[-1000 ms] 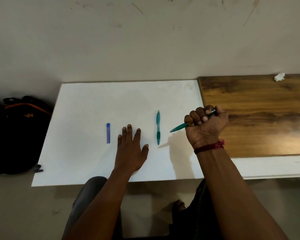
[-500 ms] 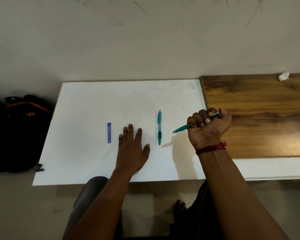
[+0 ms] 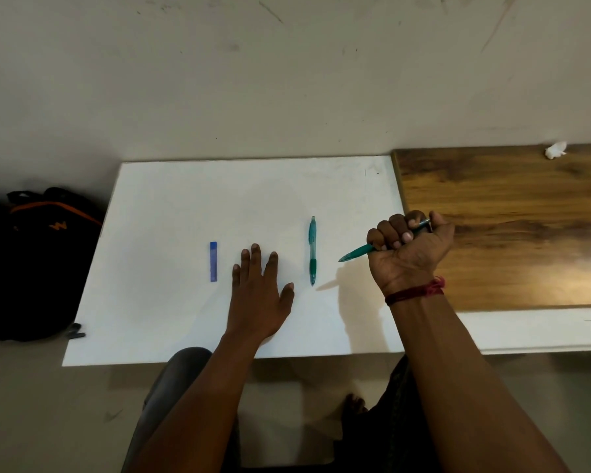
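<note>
Pen (image 3: 355,253) gripped in right hand (image 3: 411,249) by white board (image 3: 185,206) edge; left hand (image 3: 258,298) lies flat.

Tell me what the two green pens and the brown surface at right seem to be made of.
The held pen in the right hand and the lying pen look like teal plastic: the lying one's upper barrel is see-through, its grip darker, perhaps rubber. The brown surface shows wood grain; wood or laminate, unclear.

We note a scuffed off-white wall (image 3: 287,80) behind a white tabletop (image 3: 185,199), which abuts a dark wood-grain surface (image 3: 509,199). A black backpack with orange trim (image 3: 31,268) sits on the beige floor (image 3: 31,404), left of the tabletop.
</note>
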